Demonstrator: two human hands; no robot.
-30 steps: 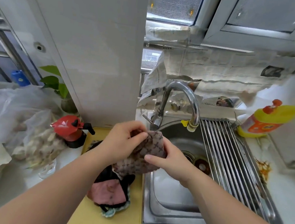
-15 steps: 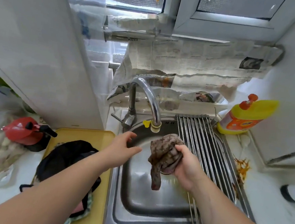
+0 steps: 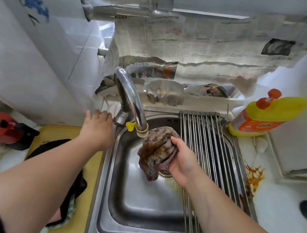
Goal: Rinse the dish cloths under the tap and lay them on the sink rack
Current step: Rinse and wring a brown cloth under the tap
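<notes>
Right grip [image 3: 182, 161]: clamped on bunched brown patterned dish cloth [image 3: 155, 148], just under spout of curved chrome tap [image 3: 131, 103].
Left grip [image 3: 97, 128]: apart, empty, nearer tap base.

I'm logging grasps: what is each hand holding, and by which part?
The right hand grips the dish cloth by its bunched upper part, one end dangling; the left hand holds nothing.
</notes>
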